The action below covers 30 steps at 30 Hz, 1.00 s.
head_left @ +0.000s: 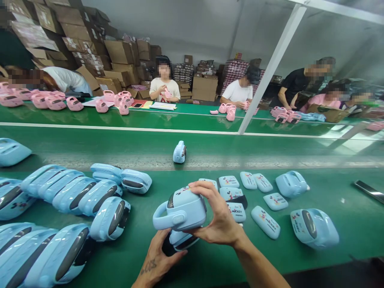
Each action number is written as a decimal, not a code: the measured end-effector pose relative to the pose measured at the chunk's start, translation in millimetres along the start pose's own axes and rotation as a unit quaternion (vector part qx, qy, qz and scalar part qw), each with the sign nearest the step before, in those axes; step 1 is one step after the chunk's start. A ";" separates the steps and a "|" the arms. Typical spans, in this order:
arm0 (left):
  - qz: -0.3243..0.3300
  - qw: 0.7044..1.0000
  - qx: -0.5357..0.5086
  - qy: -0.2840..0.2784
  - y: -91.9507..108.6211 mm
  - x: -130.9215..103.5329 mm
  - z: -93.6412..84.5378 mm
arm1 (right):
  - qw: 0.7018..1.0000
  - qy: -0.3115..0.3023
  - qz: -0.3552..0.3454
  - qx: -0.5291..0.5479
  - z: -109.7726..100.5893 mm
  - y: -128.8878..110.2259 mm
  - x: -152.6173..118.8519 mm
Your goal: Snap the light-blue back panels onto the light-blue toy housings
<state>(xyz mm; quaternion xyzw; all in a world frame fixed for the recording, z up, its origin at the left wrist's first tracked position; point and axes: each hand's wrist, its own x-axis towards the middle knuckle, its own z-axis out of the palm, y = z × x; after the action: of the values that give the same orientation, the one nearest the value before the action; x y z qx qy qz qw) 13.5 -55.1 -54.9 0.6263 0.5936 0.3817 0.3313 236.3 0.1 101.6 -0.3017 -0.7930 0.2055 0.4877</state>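
Observation:
My right hand (217, 216) is closed around a light-blue plastic device with a loop handle (187, 210). A dark window and a small printed cartoon show on its top. Just below it, my left hand (159, 256) grips a second light-blue device (181, 239) with a dark panel, partly hidden behind the first one. To the right of my right hand lie several loose blue covers printed "Mickey" (265, 222). Two more blue handled devices, one upright (291, 184) and one near the front (315, 228), stand beyond these covers.
Rows of blue devices (72, 190) fill the left side of the green table (216, 264). One blue device (179, 153) sits on the conveyor belt (225, 154). A dark flat object (370, 191) lies at far right. Across the belt, co-workers handle pink devices (123, 100); a white post (271, 68) rises there.

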 end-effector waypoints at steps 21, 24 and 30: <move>-0.022 0.999 0.016 -0.019 18.8 -0.3 -0.1 | 0.992 -0.006 -0.113 -0.056 0.0 -7.7 -8.5; -0.023 0.999 0.016 -0.024 22.4 0.0 -1.3 | 0.990 -0.004 -0.124 -0.065 -0.1 -9.3 -8.1; -0.049 0.998 0.024 -0.030 34.3 3.4 -3.2 | 0.991 -0.009 -0.121 -0.064 1.8 -7.0 -10.5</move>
<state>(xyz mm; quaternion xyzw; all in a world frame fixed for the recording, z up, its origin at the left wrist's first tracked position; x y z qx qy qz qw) 27.6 -54.4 -23.3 0.6154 0.6225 0.3315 0.3520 236.3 -12.2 98.3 -0.2319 -0.8398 0.0966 0.4813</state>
